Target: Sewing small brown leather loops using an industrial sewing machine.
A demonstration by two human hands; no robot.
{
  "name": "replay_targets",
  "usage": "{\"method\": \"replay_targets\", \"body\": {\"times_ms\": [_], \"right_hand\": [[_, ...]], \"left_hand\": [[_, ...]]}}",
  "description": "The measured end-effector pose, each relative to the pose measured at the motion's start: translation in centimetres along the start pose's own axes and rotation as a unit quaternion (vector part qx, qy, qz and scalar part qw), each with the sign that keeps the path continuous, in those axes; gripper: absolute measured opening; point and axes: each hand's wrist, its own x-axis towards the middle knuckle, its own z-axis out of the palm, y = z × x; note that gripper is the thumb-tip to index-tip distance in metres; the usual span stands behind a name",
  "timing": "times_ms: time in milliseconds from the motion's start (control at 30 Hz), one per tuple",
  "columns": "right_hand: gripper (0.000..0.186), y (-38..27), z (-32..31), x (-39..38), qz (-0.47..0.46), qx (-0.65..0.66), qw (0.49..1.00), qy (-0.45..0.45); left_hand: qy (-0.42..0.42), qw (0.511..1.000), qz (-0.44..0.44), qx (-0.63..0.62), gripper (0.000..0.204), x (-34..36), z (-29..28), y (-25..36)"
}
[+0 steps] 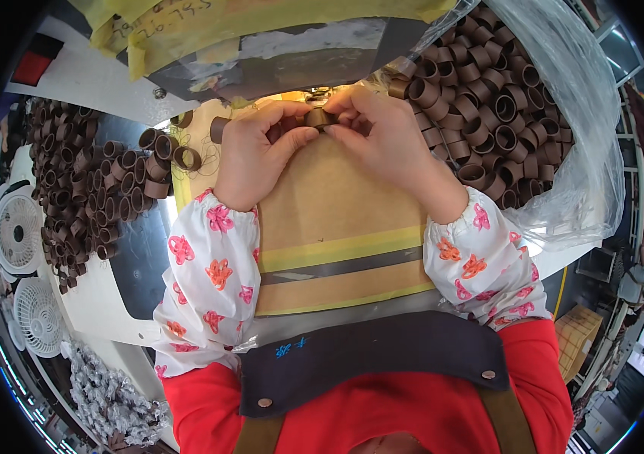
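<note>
My left hand (257,155) and my right hand (382,144) meet at the top middle, both pinching a small brown ring (319,117) between thumbs and fingers. The ring sits just in front of a lit metal machine fitting (317,96), likely the working point, though its detail is too small to make out. Some fingertips are hidden behind the ring. Beneath my hands is a tan paper-covered surface (341,197) edged with yellow tape. Another brown piece (219,129) lies beside my left fingers, and loose thread surrounds a few rings at the left.
A taped machine housing (276,53) overhangs the work. Brown rings pile on the left (91,189) and in a clear plastic bag (488,106) at right. White fans (18,231) stand far left, above crumpled clear plastic. A cardboard box (575,340) and another person (633,281) are at right.
</note>
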Motion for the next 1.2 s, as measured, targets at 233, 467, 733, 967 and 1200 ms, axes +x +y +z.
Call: {"method": "replay_targets", "body": {"times_ms": [233,467,733,967,1200], "right_hand": [[0.009,0.6,0.1,0.5,-0.119,-0.1,0.988,0.01],[0.01,0.5,0.1,1.3,-0.067,-0.105,0.992,0.004],[0.01,0.9,0.1,1.9,-0.056,-0.139,0.989,0.012],[0.009,0.5,0.2,1.9,-0.051,-0.192,0.98,0.008],[0.009,-0.1,0.0,2.0,-0.045,-0.272,0.961,0.02]], "left_hand": [[0.043,0.999,-0.008,-0.011,0.023,0.4,0.6,0.5],[0.1,0.984,0.038,0.144,0.023,1.4,1.4,0.2],[0.085,0.987,-0.041,0.127,0.027,1.8,1.5,0.6],[0.073,0.987,-0.054,0.135,0.027,1.9,1.3,0.1],[0.058,0.989,-0.041,0.132,0.025,2.0,1.1,-0.4]]}}
